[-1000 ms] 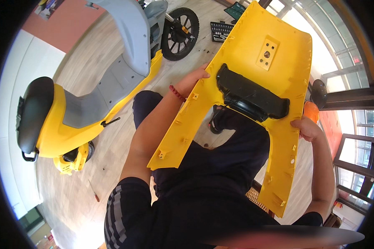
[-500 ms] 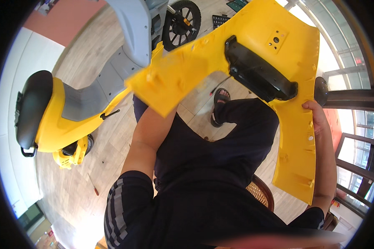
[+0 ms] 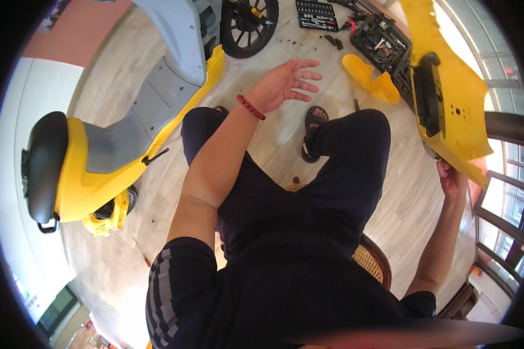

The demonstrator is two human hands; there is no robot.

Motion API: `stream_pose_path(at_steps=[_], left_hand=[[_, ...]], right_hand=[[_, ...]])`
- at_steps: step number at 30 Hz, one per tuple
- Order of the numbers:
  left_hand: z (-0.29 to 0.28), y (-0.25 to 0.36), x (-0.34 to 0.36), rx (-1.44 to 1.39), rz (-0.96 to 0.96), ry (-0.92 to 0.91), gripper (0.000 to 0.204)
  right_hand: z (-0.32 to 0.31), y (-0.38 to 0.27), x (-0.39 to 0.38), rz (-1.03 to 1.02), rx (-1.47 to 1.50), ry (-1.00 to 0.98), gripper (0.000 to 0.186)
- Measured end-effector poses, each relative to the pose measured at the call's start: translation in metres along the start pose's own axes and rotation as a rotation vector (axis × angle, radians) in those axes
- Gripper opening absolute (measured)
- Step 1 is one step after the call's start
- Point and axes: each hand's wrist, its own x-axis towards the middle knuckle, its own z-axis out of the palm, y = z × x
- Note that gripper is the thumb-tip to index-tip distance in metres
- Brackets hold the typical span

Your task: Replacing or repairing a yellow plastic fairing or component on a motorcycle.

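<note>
1. rightward in the head view, a large yellow panel (image 3: pixel 463 93) is held out to the side, tilted, its inner face partly shown.
2. its near edge is gripped by the right hand (image 3: pixel 452 179), thumb and fingers being closed upon it.
3. a black insert (image 3: pixel 428 99) is seated in the panel's inner face.
4. the left hand (image 3: pixel 280 86) is held up over the floor, fingers spread, nothing grasped; a red bead bracelet (image 3: pixel 251 107) is worn at its wrist. the two hands are set well apart.
5. on the floor, near the panel, a small curved yellow cover (image 3: pixel 385 87) is seen, beside an open tool case (image 3: pixel 379 45) partly hidden by the panel.
6. farther off, a socket set (image 3: pixel 317 14) is laid open near a black wheel (image 3: pixel 250 29).
7. at left, a yellow and grey scooter body (image 3: pixel 113 181) is stood, topped by a black seat (image 3: pixel 45 166).
8. behind it, near the left sleeve, a screwdriver (image 3: pixel 146 259) is laid on the floor.
</note>
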Motion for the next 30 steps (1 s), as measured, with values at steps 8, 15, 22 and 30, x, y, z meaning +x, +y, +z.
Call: stream_pose_path(at_steps=[8,15,22,30], left_hand=[[0.003,-0.002,0.007,0.116,-0.084,-0.028,0.06],[0.005,-0.006,0.001,0.19,-0.125,-0.046,0.056],[-0.006,-0.014,0.005,0.137,-0.19,-0.081,0.055],[-0.008,-0.015,-0.003,0.17,-0.27,0.0,0.065]], right_hand=[[-0.088,0.063,-0.013,0.068,0.192,0.253,0.032],[-0.164,0.158,-0.014,0.13,0.396,0.446,0.025],[-0.156,0.223,-0.004,0.17,0.594,0.646,0.022],[-0.171,0.277,0.021,0.18,0.573,0.78,0.026]])
